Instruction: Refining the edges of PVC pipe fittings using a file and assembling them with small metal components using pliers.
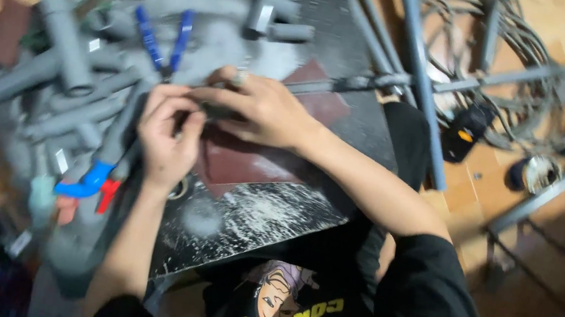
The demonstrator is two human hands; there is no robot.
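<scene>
1. Working over a dark, scuffed, dust-streaked board surface (pixel 264 217), the person keeps both hands near its middle; every place below is told from this board.
2. A heap of grey plastic pipes and tee fittings (pixel 64 77) lies on the board's left part, the pipes crossing at many angles.
3. A dark reddish-brown sheet of sandpaper (pixel 243 163) lies flat at the board's centre, just under the hands.
4. The right hand (pixel 260 108) reaches in from the board's right side, fingers curled and pinched down on something small and dark at the sandpaper's upper edge. The blur hides what it is.
5. The left hand (pixel 167 134) comes up from the board's near edge, fingers curled shut around the same spot, touching the right hand.
6. The held piece appears to lie roughly left to right between the two hands, but its long axis and its ends cannot be told for certain.
7. Blue-handled pliers (pixel 164 37) lie towards the board's far left, handles pointing away from the person.
8. To do this rubbing well, I judge, keep the sheet flat and pressure even.
</scene>
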